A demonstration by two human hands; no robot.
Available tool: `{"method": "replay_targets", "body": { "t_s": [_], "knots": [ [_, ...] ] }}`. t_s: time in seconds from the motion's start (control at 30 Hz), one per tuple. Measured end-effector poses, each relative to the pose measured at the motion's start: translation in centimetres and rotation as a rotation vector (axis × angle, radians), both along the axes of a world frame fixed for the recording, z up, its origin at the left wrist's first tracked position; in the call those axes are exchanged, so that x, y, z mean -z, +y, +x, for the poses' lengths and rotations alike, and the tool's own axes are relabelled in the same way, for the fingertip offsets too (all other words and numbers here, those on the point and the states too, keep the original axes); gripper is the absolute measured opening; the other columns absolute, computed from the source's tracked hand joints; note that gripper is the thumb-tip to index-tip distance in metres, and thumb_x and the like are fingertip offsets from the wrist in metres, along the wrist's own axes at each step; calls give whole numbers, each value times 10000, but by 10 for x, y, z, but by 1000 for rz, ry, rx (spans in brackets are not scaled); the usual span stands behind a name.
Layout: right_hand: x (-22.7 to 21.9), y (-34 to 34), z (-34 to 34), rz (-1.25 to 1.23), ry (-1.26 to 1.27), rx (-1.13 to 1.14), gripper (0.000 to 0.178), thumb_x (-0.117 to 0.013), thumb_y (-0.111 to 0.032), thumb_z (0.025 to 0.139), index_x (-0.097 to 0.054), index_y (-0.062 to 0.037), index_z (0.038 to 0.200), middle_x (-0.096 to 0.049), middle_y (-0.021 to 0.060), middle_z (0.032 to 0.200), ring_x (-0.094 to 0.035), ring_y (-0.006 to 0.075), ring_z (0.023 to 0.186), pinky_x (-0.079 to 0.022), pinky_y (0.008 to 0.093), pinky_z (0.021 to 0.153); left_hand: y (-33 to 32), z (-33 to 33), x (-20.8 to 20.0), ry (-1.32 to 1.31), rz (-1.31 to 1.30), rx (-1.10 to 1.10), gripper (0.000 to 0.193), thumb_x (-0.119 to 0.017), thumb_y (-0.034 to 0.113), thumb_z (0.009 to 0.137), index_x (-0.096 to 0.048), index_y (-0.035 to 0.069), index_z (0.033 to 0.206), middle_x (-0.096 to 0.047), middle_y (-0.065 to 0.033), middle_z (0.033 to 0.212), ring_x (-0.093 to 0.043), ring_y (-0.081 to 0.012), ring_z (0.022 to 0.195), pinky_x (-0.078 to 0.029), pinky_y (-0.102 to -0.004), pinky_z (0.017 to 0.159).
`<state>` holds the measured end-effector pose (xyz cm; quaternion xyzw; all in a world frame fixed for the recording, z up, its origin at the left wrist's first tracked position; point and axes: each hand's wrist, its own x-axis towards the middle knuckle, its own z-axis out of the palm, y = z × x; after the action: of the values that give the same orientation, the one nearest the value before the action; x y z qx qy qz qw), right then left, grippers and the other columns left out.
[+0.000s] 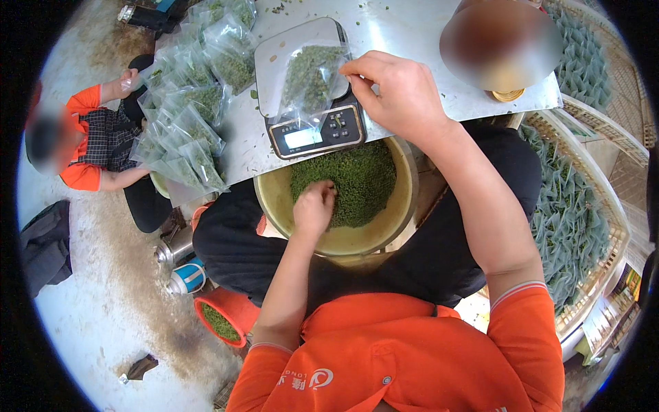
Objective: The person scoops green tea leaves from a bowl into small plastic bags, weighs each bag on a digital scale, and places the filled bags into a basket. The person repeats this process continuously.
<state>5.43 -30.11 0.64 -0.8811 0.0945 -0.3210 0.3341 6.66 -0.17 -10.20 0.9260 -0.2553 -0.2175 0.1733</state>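
My left hand [315,208] is in a round yellowish basin [274,199], its fingers curled closed over a heap of small green peppercorns [364,182]. With thumb and fingertips, my right hand [391,86] pinches the upper right edge of a clear plastic bag [312,79] partly filled with the same peppercorns. The bag lies on the pan of a digital scale [316,134], whose lit display faces me. The scale stands at the near edge of a metal table [384,24], and the basin sits between my legs, partly beneath that edge.
Filled clear bags [185,130] pile up on the table's left. Woven trays [611,226] of filled bags stand right. A round beige object [456,41] is blurred at the far right. A person [103,134] sits left; a red bucket [240,312] and blue-white flask [187,277] are below.
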Motion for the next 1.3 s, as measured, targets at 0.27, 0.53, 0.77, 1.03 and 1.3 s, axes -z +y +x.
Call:
{"method": "replay_targets", "body": {
  "t_s": [0.27, 0.53, 0.77, 1.03, 1.3],
  "knots": [
    [-3, 2, 3, 8, 31, -15, 140, -668, -138, 888, -788, -113, 956, -752, 43, 908, -728, 288, 767, -599, 397, 703, -13, 26, 42, -225, -22, -32, 240, -728, 128, 911, -715, 38, 1133, -631, -168, 1000, -687, -371, 900, -559, -438, 798],
    [-5, 1, -2, 25, 73, -35, 140, -664, -138, 887, -790, -111, 940, -756, 59, 909, -732, 292, 808, -594, 411, 740, 5, 13, -12, 704, -500, -604, 137, -709, 126, 989, -708, 31, 1088, -686, -1, 846, -642, -117, 718, -536, -261, 686],
    [-17, 31, -29, 298, 726, -680, 294, -835, -268, 789, -804, -61, 995, -753, 86, 818, -705, 235, 707, -559, 353, 679, 13, -7, -76, 1047, -879, -822, 48, -692, 81, 984, -700, 86, 1031, -690, -6, 846, -649, -127, 699, -555, -289, 681],
    [28, 78, -26, 527, 623, -844, 455, -771, -325, 900, -688, 28, 1175, -738, 152, 948, -730, 283, 880, -600, 394, 757, 8, -8, -102, 1101, -1056, -784, 82, -681, 80, 969, -685, 80, 1051, -681, -12, 852, -627, -132, 701, -541, -313, 715],
    [-12, 59, -27, 785, 1084, -1054, 264, -544, -226, 1064, -661, -3, 1144, -712, 76, 957, -701, 142, 812, -607, 297, 643, 22, 0, -115, 1110, -962, -680, 137, -649, 147, 918, -619, 24, 968, -566, -43, 770, -534, -164, 665, -436, -321, 665]
  ]
}}
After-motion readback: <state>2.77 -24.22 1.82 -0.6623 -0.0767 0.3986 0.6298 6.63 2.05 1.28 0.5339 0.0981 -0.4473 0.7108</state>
